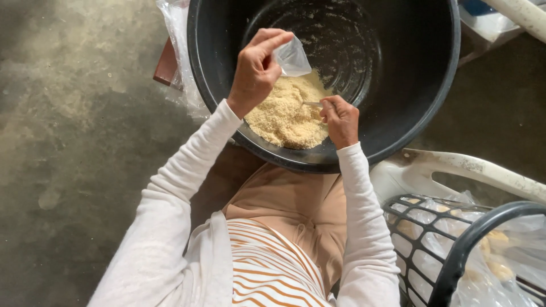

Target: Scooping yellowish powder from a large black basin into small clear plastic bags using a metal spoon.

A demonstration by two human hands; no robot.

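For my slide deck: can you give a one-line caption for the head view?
Left hand holds a small clear bag over tan crumbs in a black tub; right hand grips a utensil.

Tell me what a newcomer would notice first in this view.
The big black tub at top centre, with a heap of pale yellow crumbs on its near side. Above the heap the left hand pinches a small clear bag, while the right hand grips a spoon pushed into the crumbs. At lower right a dark basket holds filled clear bags.
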